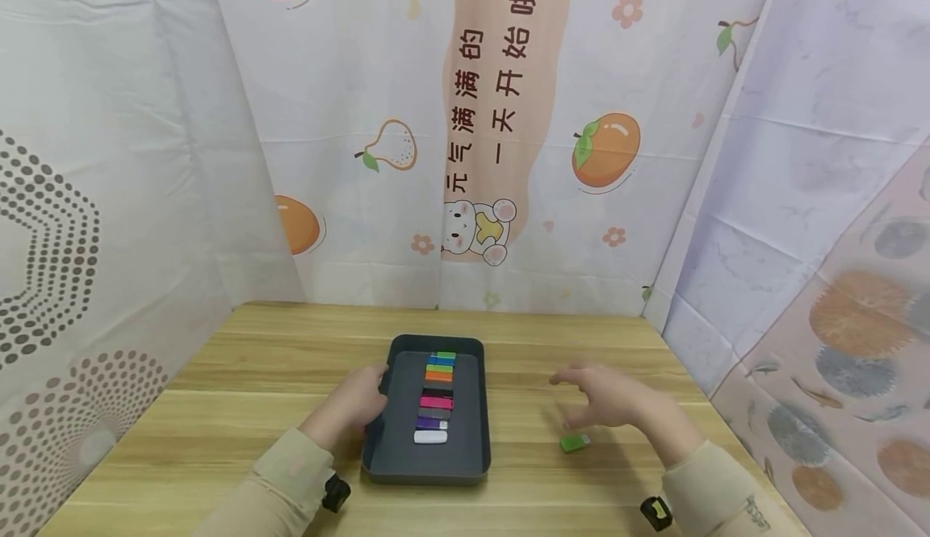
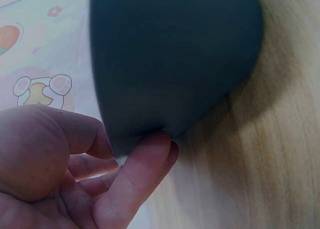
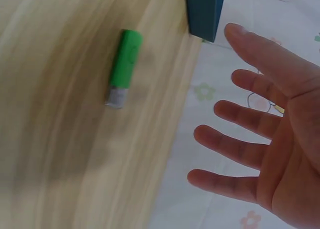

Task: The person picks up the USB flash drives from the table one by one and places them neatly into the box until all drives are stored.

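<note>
A dark grey tray (image 1: pixel 461 466) lies on the table, with a column of several small coloured sticks in it, among them an orange one (image 1: pixel 439 376), a pink one (image 1: pixel 437 403) and a white one (image 1: pixel 430 437). At the tray's left side my left hand (image 1: pixel 352 401) pinches the wall; the left wrist view shows thumb and fingers (image 2: pixel 137 176) on either side of it. A green USB flash drive (image 3: pixel 126 59) with a metal plug lies on the table, right of the tray. Above and beyond it hovers my right hand (image 1: pixel 606 396), fingers spread, holding nothing.
The wooden table (image 1: pixel 276 359) ends at a patterned curtain (image 1: pixel 363 222) at the back. More cloth hangs along the left side (image 1: pixel 145 238) and the right side (image 1: pixel 770 222). Each sleeve has a small black device near the cuff.
</note>
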{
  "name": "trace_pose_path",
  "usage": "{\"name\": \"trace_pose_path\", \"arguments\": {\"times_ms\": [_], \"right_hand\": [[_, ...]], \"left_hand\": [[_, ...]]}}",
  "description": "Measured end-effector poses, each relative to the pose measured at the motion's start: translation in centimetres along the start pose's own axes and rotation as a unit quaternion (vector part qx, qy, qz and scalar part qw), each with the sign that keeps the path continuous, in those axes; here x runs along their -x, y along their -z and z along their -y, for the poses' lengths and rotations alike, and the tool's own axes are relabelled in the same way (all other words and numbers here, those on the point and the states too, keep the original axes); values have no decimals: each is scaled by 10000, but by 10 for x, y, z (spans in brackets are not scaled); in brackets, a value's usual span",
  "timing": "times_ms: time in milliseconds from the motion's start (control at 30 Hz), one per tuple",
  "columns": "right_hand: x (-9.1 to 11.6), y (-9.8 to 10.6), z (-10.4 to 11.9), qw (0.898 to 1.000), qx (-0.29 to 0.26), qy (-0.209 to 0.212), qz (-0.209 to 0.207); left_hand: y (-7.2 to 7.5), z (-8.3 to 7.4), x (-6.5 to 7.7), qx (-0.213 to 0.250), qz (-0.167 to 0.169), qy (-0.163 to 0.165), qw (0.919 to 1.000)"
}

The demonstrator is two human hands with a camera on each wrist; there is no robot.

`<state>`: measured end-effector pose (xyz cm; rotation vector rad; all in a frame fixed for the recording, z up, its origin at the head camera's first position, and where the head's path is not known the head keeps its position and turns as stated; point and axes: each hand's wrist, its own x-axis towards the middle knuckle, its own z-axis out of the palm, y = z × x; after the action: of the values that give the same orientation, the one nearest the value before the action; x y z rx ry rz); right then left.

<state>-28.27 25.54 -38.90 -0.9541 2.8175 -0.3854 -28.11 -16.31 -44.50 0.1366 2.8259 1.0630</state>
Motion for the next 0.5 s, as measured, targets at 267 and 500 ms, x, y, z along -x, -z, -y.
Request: {"name": "trace_pose_path", "arguments": {"times_ms": [267, 500], "right_hand": [[3, -21, -7, 9997, 19, -44, 229], [9, -30, -9, 9994, 65, -188, 286]], "left_hand": [[1, -1, 1, 36, 27, 44, 10000], [1, -2, 2, 30, 42, 94, 9999]]}}
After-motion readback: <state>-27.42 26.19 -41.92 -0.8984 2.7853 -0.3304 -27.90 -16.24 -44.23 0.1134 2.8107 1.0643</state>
